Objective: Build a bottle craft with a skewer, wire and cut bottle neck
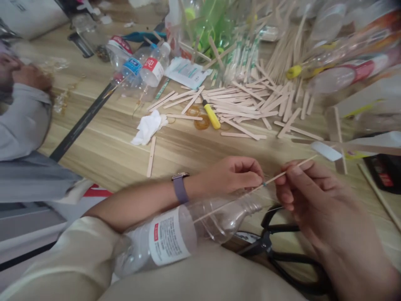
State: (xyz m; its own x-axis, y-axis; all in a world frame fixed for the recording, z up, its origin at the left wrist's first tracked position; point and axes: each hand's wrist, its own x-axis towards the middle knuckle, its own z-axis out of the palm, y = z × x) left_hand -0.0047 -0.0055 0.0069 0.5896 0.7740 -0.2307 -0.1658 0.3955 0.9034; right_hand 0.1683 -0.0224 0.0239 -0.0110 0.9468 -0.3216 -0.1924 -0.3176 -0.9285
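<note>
My right hand [316, 188] pinches a thin wooden skewer [288, 172] between thumb and fingers near its upper end. The skewer slants down to the left, and its lower part runs at a clear plastic bottle [225, 228]; whether inside or in front of it I cannot tell. The bottle lies tilted against my body, neck to the right, with a white label. A tiny blue-green piece [265, 184] sits on the skewer. My left hand [246, 173], wearing a watch [180, 187], is closed right beside that piece; what its fingertips hold is hidden.
Black-handled scissors [282, 246] lie by the bottle. Farther back are many craft sticks [247, 102], a yellow-handled screwdriver [210, 115], rubber bands [201, 121], a crumpled tissue [148, 127] and several plastic bottles [153, 65]. Another person's sleeve [25, 121] is at the left.
</note>
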